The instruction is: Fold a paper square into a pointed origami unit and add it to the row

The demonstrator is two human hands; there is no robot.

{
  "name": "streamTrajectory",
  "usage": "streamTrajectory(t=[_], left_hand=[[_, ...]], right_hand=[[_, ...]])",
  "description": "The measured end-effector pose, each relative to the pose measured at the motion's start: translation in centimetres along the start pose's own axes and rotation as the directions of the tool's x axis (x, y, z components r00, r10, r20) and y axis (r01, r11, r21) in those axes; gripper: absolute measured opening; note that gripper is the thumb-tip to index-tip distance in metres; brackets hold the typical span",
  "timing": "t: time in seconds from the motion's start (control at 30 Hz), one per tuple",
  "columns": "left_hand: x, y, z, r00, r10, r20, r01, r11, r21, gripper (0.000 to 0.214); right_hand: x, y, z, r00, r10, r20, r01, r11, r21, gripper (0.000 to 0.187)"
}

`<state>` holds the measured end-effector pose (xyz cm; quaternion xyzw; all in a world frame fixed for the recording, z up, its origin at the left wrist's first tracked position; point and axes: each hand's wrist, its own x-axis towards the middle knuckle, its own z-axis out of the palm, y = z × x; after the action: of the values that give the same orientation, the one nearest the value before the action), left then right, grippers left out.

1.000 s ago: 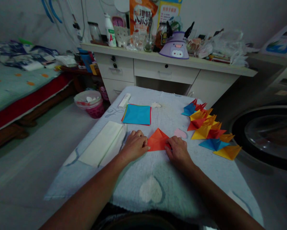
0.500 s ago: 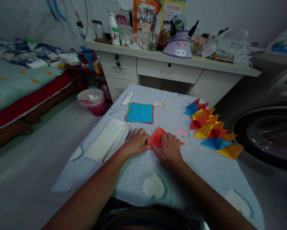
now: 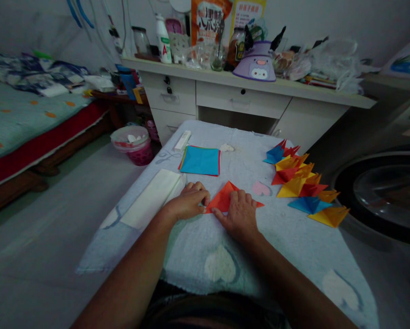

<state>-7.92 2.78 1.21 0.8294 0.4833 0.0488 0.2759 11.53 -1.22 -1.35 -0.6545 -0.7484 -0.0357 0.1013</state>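
An orange sheet of paper (image 3: 221,199), folded into a triangle, lies on the cloth-covered table with its peak pointing away from me. At its left corner, my left hand (image 3: 191,201) is closed, thumb and forefinger pinching the tip. My right hand (image 3: 239,212) rests on the right half of the triangle, thumb spread from the fingers, covering part of the paper. Beyond it lies a stack of square coloured paper (image 3: 200,161), blue on top. Folded paper cranes (image 3: 295,178) in red, yellow, orange and blue stand in a row to the right.
Left of my left hand lies a white paper packet (image 3: 150,197), with a small white box (image 3: 182,141) farther back. A pale patterned cloth (image 3: 221,260) covers the table. Behind stands a cluttered desk (image 3: 239,98); a pink bin (image 3: 138,146) is on the floor.
My left hand has slid left and slightly toward me along the paper's edge, uncovering more of the left corner. My right hand stays on the paper, shifted only slightly.
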Motion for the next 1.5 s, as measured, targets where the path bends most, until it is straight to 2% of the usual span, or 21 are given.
streamTrajectory(t=[0.2,0.43,0.8,1.13,1.37,1.5], left_hand=[[-0.1,0.1,-0.2,1.0,0.011,0.01,-0.011,1.0,-0.012,0.014],[-0.1,0.1,-0.2,0.999,0.031,-0.007,-0.031,0.999,-0.023,0.014],[-0.4,0.2,-0.2,1.0,0.019,0.002,-0.019,0.999,-0.036,0.015],[-0.4,-0.1,-0.1,1.0,0.029,-0.003,-0.029,0.999,-0.036,0.016],[-0.3,-0.1,-0.2,0.999,0.038,-0.001,-0.038,0.999,-0.017,0.022],[-0.4,0.2,-0.4,1.0,0.029,0.005,-0.029,0.999,-0.029,0.03]], right_hand=[[0.0,1.3,-0.5,0.999,-0.009,0.032,0.008,1.0,0.014,0.052],[0.0,5.2,-1.0,0.995,0.069,0.076,-0.067,0.998,-0.017,0.054],[0.2,10.4,-1.2,0.972,0.194,0.134,-0.197,0.98,0.014,0.046],[0.3,12.0,-2.1,0.956,0.187,0.225,-0.217,0.969,0.12,0.043],[0.2,13.4,-1.4,0.965,0.15,0.214,-0.199,0.953,0.229,0.051],[0.1,14.0,-0.8,0.978,0.156,0.138,-0.197,0.908,0.369,0.051]])
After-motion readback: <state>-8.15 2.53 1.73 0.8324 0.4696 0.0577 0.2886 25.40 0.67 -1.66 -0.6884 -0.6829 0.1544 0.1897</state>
